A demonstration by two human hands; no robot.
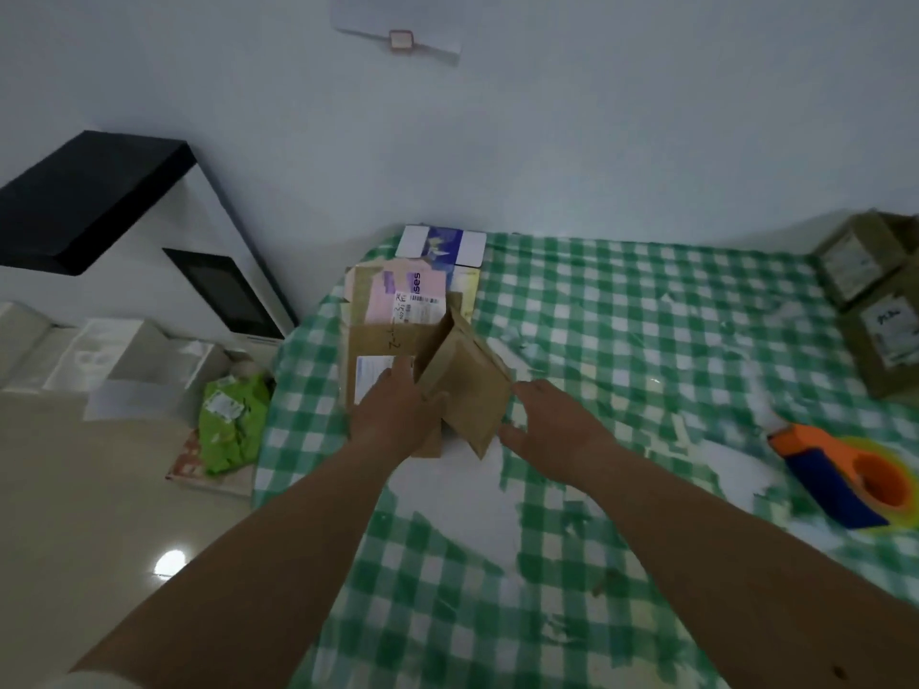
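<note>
Holding the folded carton [465, 385] by its near left edge, the left grip [398, 415] has thumb and fingers curled round the board. The carton stands tilted just ahead of that grip, above a stack of flattened parcels [378, 330] on the desk [621, 300]. It should be light, stiff across its panels and floppy at the creases, so it wants holding on 2 opposite edges, not by a loose flap. It is plain brown cardboard, unprinted, partly sprung open into a wedge. The right grip [552, 430] is spread wide and holds nothing, its fingertips just beside the carton's right edge; whether they touch is unclear. Well right of that grip lies an orange and blue tape dispenser [840, 479].
</note>
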